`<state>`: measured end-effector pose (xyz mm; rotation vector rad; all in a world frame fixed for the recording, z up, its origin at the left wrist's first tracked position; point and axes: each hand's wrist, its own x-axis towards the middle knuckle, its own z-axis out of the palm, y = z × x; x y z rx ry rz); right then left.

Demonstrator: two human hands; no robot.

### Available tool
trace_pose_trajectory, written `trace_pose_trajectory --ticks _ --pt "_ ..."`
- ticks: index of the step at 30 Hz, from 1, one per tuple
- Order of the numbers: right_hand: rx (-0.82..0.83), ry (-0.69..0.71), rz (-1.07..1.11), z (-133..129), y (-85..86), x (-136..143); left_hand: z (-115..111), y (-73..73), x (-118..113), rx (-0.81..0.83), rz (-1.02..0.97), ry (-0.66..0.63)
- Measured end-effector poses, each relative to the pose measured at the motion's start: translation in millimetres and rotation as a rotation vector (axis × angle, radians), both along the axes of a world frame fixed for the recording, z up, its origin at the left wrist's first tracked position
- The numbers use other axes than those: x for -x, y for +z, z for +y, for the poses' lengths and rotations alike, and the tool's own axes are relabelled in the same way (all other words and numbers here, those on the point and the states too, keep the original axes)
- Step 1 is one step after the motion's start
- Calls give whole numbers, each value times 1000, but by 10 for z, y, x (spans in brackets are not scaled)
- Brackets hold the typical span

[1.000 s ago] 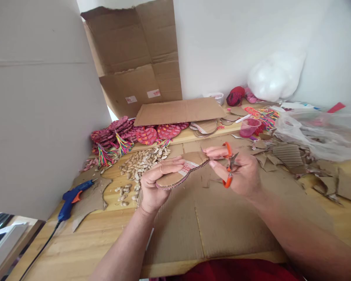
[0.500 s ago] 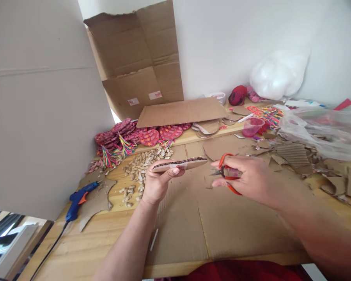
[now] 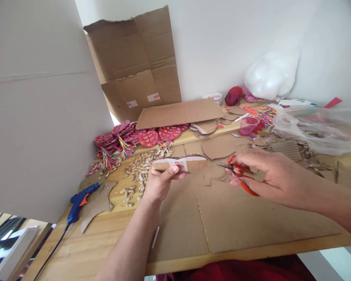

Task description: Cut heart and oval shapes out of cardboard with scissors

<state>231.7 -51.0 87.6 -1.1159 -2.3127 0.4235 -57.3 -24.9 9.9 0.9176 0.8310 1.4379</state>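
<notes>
My left hand (image 3: 163,179) grips a cut cardboard piece (image 3: 195,164) with a curved outline, its thumb pressed over a strip of white and red printed tape. The corrugated upper edge of the piece faces away from me. To the right, my right hand (image 3: 257,171) is closed round the orange handles of a pair of scissors (image 3: 236,169). The short blades point left toward the cardboard piece, apart from it. Beneath both hands lies a large flat cardboard sheet (image 3: 181,226). Another rounded cardboard cutout (image 3: 219,146) rests on it just beyond the scissors.
A blue glue gun (image 3: 78,203) lies at left on a cardboard scrap. Peanut shells (image 3: 143,164) are heaped beside my left hand. Decorated pink pieces (image 3: 169,133) line the back. Cardboard scraps (image 3: 286,150) and a clear plastic bag (image 3: 324,130) are at right.
My right hand has moved right with the scissors, away from the cardboard piece. My left hand has tilted the piece so more of its taped face shows. The view has shifted slightly.
</notes>
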Motion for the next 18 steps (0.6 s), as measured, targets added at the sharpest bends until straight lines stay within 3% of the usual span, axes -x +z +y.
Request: trace_pose_trajectory --ticks 2,18 --pt "-83 4 -81 32 4 30 -10 14 -10 9 -20 -6" --pt "-139 48 -204 68 172 132 -64 84 2 -50 66 -43"
